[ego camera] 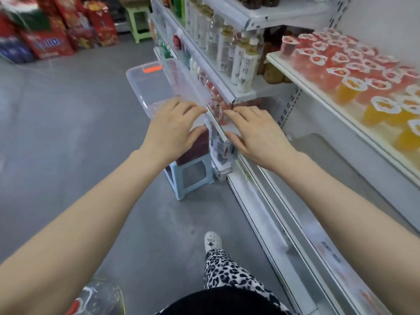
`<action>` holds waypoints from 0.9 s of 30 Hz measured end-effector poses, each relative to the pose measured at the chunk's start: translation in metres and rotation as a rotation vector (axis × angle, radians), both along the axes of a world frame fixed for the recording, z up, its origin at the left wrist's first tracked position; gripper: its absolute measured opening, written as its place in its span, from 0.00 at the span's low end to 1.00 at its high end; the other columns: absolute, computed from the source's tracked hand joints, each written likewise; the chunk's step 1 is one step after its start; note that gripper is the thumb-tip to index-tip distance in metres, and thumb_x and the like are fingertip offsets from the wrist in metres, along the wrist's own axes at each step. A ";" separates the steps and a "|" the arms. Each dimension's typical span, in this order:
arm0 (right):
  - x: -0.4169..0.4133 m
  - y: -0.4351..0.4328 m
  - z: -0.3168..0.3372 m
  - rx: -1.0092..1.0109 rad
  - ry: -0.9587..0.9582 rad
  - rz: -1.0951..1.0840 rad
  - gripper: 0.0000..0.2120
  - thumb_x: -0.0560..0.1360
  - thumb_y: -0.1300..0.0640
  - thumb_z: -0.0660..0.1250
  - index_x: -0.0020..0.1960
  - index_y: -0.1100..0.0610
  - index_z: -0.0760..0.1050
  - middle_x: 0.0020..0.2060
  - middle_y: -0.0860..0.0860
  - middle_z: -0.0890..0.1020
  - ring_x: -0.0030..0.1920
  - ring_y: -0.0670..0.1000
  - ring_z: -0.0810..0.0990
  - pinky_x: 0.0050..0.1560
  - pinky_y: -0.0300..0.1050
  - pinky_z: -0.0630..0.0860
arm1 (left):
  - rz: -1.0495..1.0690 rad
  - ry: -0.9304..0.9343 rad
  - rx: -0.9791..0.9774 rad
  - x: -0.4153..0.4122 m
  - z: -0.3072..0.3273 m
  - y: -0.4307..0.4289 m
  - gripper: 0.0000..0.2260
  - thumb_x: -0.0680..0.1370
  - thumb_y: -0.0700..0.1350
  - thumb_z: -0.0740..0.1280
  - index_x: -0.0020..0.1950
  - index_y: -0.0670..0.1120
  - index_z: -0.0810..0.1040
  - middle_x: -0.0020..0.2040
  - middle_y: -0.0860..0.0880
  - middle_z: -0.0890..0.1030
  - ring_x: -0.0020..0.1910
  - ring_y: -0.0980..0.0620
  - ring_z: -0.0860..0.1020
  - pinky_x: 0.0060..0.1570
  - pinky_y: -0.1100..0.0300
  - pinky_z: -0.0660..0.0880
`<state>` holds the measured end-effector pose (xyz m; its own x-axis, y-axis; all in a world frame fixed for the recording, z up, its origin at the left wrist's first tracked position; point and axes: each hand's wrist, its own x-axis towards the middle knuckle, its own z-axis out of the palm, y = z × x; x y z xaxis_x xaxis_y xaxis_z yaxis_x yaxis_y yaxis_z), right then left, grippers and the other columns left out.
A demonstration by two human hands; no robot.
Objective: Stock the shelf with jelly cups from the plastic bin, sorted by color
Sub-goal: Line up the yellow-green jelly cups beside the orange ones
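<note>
Crumpled wrapper [100,298]: clear plastic with red print, on the grey floor at the near left.
Red packages [52,42]: stacked on the floor at the far left.
Green stool [138,21]: far, just left of the shelving.
Plastic bin [156,87]: see-through, with an orange label at its far end. It is held in the air in front of the shelving, above a blue stool [188,178].
Left hand [172,130]: grasping the bin's near end, fingers over the rim and thumb on the near wall.
White shoe [212,242]: on the floor near the camera, below a leopard-print trouser leg.
Right hand [259,135]: fingers and thumb curled at the bin's near right corner, pinching the rim.
Bottles [245,64]: white-labelled, upright on a middle shelf beyond the hands.
Shelf [286,64]: white, on the right.
Red jelly cups [341,57]: packed in rows on the far part of the shelf.
Orange jelly cups [386,112]: grouped on the nearer part, one standing at the edge of the red group.
</note>
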<state>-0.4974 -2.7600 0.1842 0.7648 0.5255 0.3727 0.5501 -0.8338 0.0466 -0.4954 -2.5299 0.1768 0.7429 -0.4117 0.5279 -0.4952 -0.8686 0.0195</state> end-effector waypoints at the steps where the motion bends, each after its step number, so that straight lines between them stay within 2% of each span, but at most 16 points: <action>1: 0.013 0.011 -0.005 0.001 0.002 0.018 0.23 0.78 0.47 0.58 0.67 0.59 0.73 0.57 0.56 0.79 0.56 0.61 0.77 0.52 0.54 0.72 | 0.017 0.008 -0.008 0.009 -0.006 0.010 0.18 0.77 0.53 0.62 0.61 0.45 0.78 0.55 0.45 0.80 0.52 0.42 0.76 0.56 0.53 0.69; 8: 0.112 0.073 -0.039 0.042 0.115 0.041 0.24 0.79 0.46 0.57 0.69 0.59 0.71 0.60 0.56 0.78 0.59 0.60 0.76 0.58 0.57 0.73 | 0.078 0.025 -0.024 0.095 -0.035 0.075 0.16 0.77 0.52 0.63 0.59 0.45 0.80 0.53 0.46 0.81 0.52 0.43 0.77 0.55 0.54 0.70; 13: 0.183 0.101 -0.060 0.106 0.165 -0.029 0.25 0.78 0.45 0.56 0.68 0.60 0.73 0.59 0.57 0.79 0.58 0.61 0.77 0.58 0.56 0.74 | 0.088 0.152 0.006 0.171 -0.049 0.110 0.18 0.77 0.53 0.61 0.60 0.46 0.80 0.54 0.47 0.81 0.53 0.43 0.77 0.55 0.53 0.72; 18: 0.238 0.124 -0.079 0.142 0.233 -0.095 0.24 0.78 0.47 0.57 0.66 0.60 0.75 0.56 0.57 0.80 0.54 0.61 0.78 0.54 0.55 0.75 | 0.050 0.252 0.032 0.250 -0.064 0.138 0.14 0.76 0.48 0.69 0.61 0.46 0.80 0.54 0.46 0.81 0.54 0.42 0.77 0.55 0.50 0.74; 23: 0.277 0.151 -0.099 0.168 0.267 -0.212 0.24 0.76 0.47 0.57 0.63 0.60 0.77 0.54 0.57 0.81 0.51 0.61 0.80 0.52 0.55 0.78 | -0.099 0.296 0.074 0.332 -0.086 0.159 0.15 0.76 0.47 0.71 0.61 0.46 0.79 0.54 0.47 0.81 0.53 0.42 0.77 0.54 0.51 0.74; 27: 0.301 0.178 -0.112 0.204 0.335 -0.390 0.24 0.76 0.47 0.57 0.63 0.61 0.77 0.53 0.58 0.81 0.51 0.63 0.80 0.50 0.56 0.78 | -0.274 0.342 0.095 0.401 -0.104 0.167 0.15 0.74 0.47 0.72 0.60 0.46 0.80 0.54 0.46 0.81 0.54 0.41 0.77 0.53 0.49 0.77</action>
<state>-0.1966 -2.5822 0.0719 0.9825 0.1224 0.1404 0.1560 -0.9524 -0.2619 -0.0939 -2.3628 0.0728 0.7252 -0.6521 0.2213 -0.6859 -0.7123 0.1487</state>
